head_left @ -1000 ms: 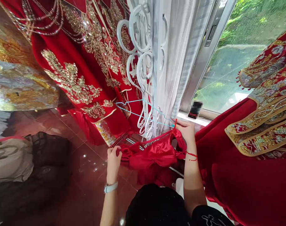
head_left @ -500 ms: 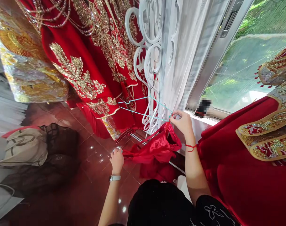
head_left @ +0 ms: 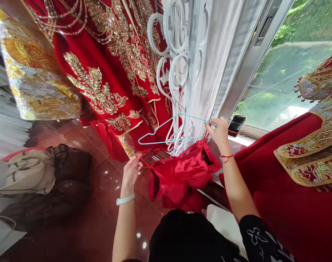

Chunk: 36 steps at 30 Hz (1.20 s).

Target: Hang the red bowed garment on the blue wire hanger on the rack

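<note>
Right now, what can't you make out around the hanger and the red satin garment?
Head view only:
- Right hand: its fingers cover the spot where the strap meets the wire hanger.
- Left hand: its grip on the thin strap is too small to judge.
- Red satin garment: lower part hidden behind the person's dark clothing.
- Phone on the sill: blurred.

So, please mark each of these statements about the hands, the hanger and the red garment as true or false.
1. The right hand pinches one end of the light blue hanger. True.
2. The left hand holds a phone. False: its fingers hold a thin strap of the red satin garment.
3. The garment is green. False: it is red.
4. The left wrist wears a pale band. True.
</note>
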Tool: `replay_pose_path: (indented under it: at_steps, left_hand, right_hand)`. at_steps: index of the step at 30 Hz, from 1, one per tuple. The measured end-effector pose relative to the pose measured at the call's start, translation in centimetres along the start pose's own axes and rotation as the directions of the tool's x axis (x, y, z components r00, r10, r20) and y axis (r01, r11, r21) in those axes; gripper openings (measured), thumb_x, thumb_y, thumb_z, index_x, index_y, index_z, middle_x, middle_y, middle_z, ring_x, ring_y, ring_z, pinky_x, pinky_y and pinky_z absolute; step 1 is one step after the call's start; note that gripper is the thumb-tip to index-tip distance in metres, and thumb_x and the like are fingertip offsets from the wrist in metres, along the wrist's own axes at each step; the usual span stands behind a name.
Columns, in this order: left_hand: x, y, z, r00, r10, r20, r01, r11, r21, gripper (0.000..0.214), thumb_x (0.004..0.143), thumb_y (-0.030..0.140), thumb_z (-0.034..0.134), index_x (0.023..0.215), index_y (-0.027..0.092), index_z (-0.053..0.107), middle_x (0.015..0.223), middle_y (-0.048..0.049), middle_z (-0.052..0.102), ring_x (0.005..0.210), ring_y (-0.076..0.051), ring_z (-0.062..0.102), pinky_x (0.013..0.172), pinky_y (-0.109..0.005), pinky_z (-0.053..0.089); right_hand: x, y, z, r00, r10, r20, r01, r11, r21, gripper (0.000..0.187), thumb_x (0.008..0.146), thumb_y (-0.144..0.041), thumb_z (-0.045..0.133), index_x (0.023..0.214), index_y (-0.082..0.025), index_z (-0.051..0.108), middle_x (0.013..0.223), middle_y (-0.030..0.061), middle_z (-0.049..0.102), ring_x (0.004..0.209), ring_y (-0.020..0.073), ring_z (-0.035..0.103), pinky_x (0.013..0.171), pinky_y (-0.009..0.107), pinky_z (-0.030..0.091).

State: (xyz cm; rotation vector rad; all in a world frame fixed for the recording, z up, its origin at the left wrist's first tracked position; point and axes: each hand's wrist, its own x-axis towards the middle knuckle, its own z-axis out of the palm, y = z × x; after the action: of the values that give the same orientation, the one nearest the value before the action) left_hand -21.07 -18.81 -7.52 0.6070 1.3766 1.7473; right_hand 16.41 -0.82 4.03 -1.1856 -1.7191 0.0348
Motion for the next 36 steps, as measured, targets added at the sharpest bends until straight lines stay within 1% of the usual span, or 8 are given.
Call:
replay_pose_path:
  at_steps: [3,9,17,23,26,29,32,36]
  left_hand:
    - [0.8,3.4,1.2,0.997,0.078,0.014,-0.076,0.994,-0.074,0.044,0.059,0.029,0.092,0.099,0.016,0.08,0.117,-0.0116,0.077,0.061,-0.005,0.057,0.059,-0.02,0.053]
    - [2.5,9.2,6.6,0.98,0.096,0.177,-0.124,0.98,0.153,0.05,0.057,0.036,0.094,0.099,0.014,0.079,0.106,-0.0118,0.079,0.063,-0.012,0.069,0.06,-0.026,0.06]
    - [3.3,10.1,11.6,0.909,0.069,0.41,-0.293,0.807,0.513,0.018,0.084,0.021,0.063,0.101,0.017,0.065,0.107,-0.0073,0.068,0.068,-0.013,0.072,0.065,-0.028,0.064]
    - [0.3,8.6,9.6,0.76,0.43,0.488,-0.649,0.535,0.541,0.053,0.086,0.016,0.056,0.138,0.025,0.05,0.15,-0.014,0.045,0.106,-0.018,0.069,0.093,-0.038,0.062]
    - [-2.2,6.0,6.7,0.664,0.602,0.444,-0.716,0.338,0.611,0.045,0.091,0.022,0.057,0.136,0.023,0.054,0.148,-0.0154,0.049,0.131,-0.027,0.057,0.111,-0.048,0.051]
    - [-3.2,2.6,3.2,0.681,0.26,0.685,-0.732,0.281,0.621,0.026,0.096,0.03,0.053,0.117,0.024,0.067,0.127,-0.0113,0.068,0.126,-0.03,0.06,0.114,-0.059,0.045]
    - [-3.0,0.6,0.8,0.668,-0.05,0.743,-0.716,0.229,0.659,0.022,0.096,0.033,0.053,0.085,0.024,0.07,0.126,-0.0082,0.072,0.136,-0.035,0.053,0.118,-0.072,0.031]
    - [-2.7,1.8,0.2,0.616,-0.092,0.783,-0.735,0.29,0.612,0.022,0.089,0.034,0.062,0.071,0.022,0.058,0.126,-0.0087,0.071,0.137,-0.032,0.049,0.116,-0.058,0.04]
  right_hand:
    - [0.9,0.6,-0.3,1.0,-0.026,-0.014,0.026,1.0,-0.012,0.021,0.079,-0.024,0.06,0.061,-0.024,0.05,0.066,0.0023,0.062,0.075,0.0224,0.052,0.079,0.038,0.038]
    - [1.1,0.9,-0.1,0.998,-0.017,0.064,0.021,0.998,-0.053,0.018,0.077,-0.02,0.061,0.063,-0.023,0.051,0.069,0.0015,0.064,0.075,0.0214,0.053,0.083,0.039,0.037]
    - [-0.4,1.2,1.3,0.987,0.021,0.158,-0.017,0.999,-0.029,0.009,0.084,-0.028,0.063,0.077,-0.022,0.061,0.077,0.003,0.064,0.086,0.0237,0.055,0.087,0.039,0.04]
    - [-2.8,-0.1,0.8,1.0,-0.015,0.024,0.015,1.0,-0.015,0.044,0.082,-0.026,0.064,0.126,-0.024,0.064,0.128,0.0115,0.06,0.125,0.0323,0.052,0.111,0.054,0.035]
    - [-4.5,-2.2,1.2,0.998,-0.047,-0.039,0.051,0.993,0.106,0.037,0.084,-0.019,0.057,0.119,-0.024,0.067,0.129,0.0121,0.06,0.128,0.0299,0.053,0.113,0.05,0.04]
    - [-5.9,-5.1,2.9,0.985,-0.108,0.135,0.066,0.957,0.283,0.028,0.086,-0.013,0.052,0.103,-0.025,0.072,0.111,0.0085,0.069,0.112,0.0252,0.064,0.105,0.044,0.049]
    - [-6.4,-8.3,5.9,0.912,-0.214,0.35,0.071,0.923,0.377,0.034,0.091,-0.015,0.053,0.117,-0.026,0.072,0.123,0.0072,0.072,0.122,0.0242,0.063,0.115,0.046,0.043]
    - [-6.6,-11.7,10.0,0.813,-0.284,0.509,0.087,0.923,0.376,0.047,0.098,-0.025,0.059,0.145,-0.027,0.057,0.142,0.0084,0.066,0.138,0.0256,0.054,0.129,0.056,0.015]
